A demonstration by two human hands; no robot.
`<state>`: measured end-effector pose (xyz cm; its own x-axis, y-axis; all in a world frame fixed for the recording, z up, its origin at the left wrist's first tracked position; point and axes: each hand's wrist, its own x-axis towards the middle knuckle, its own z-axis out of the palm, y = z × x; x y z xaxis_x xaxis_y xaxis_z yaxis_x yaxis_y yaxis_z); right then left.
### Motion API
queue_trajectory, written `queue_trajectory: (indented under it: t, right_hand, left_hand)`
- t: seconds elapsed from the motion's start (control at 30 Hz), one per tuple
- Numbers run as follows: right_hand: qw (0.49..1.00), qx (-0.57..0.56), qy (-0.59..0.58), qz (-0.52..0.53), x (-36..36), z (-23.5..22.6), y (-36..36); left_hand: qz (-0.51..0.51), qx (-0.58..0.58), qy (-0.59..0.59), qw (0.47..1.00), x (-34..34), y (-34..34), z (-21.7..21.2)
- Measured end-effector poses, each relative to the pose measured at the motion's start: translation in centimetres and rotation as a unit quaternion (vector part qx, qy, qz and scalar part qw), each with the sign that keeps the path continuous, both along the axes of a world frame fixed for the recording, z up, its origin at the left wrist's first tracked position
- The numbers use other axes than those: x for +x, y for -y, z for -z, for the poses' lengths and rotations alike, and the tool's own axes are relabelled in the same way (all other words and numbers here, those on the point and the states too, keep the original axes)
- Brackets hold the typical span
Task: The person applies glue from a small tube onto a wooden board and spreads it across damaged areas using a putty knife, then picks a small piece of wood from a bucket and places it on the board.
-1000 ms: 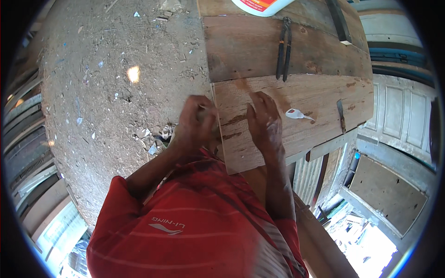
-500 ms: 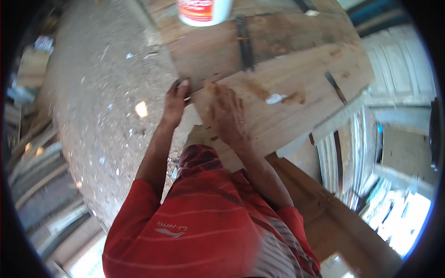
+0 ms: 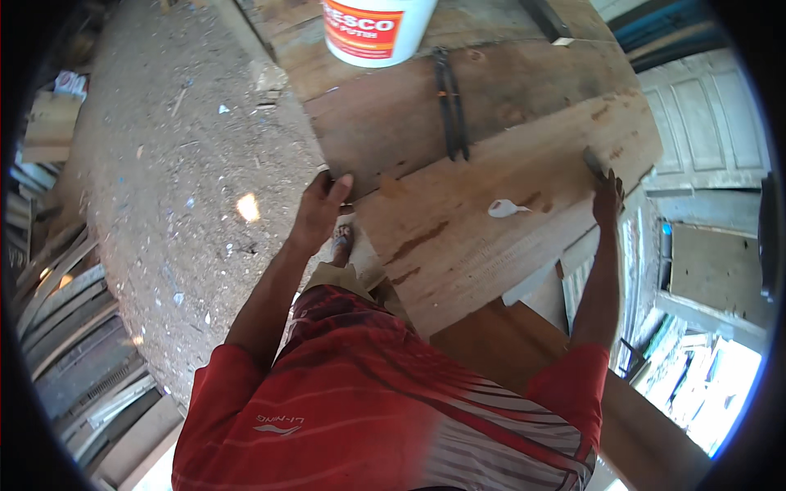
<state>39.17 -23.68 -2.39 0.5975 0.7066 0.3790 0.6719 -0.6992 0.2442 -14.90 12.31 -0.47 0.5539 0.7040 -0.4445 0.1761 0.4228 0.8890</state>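
A pale plywood sheet (image 3: pixel 483 245) lies on the work table, marked by brown smears and a white blob of paste (image 3: pixel 503 209). My left hand (image 3: pixel 321 211) is closed round the left edge of the wood, thumb on top, fingers partly hidden. At the sheet's far right, my right hand (image 3: pixel 607 200) has its fingers round the near end of a narrow, dark, flat tool (image 3: pixel 592 158), which still lies against the wood. The hand covers the rest of that tool.
A white bucket (image 3: pixel 377 37) with a red label stands at the back of the table. Nearer lies a dark, long-handled tool (image 3: pixel 452 106) with two legs. Debris litters the floor (image 3: pixel 180 164) to the left. Wood pieces (image 3: pixel 82 344) pile at far left; a panelled door (image 3: pixel 704 123) leans right.
My right hand has moved from the sheet's left end across to the dark flat tool at the far right. The left hand stays at the wood's edge. The view has shifted slightly.
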Motion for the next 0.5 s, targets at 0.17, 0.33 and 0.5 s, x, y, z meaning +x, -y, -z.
queue_trajectory:
  t: [0.17, 0.33, 0.5]
  right_hand:
    - [0.988, 0.040, -0.146, 0.023, -1.1, -2.1, -2.5]
    - [0.951, 0.245, -0.148, 0.114, -8.5, -7.1, -0.7]
    - [0.931, 0.278, -0.234, 0.009, -31.4, -13.2, -6.4]
  left_hand:
    - [0.033, 0.011, -0.016, 0.999, -2.1, -0.8, 0.4]
    - [0.046, -0.030, -0.007, 0.998, -1.2, -1.1, -0.7]
    - [0.075, -0.060, 0.008, 0.995, -1.0, -1.9, -0.1]
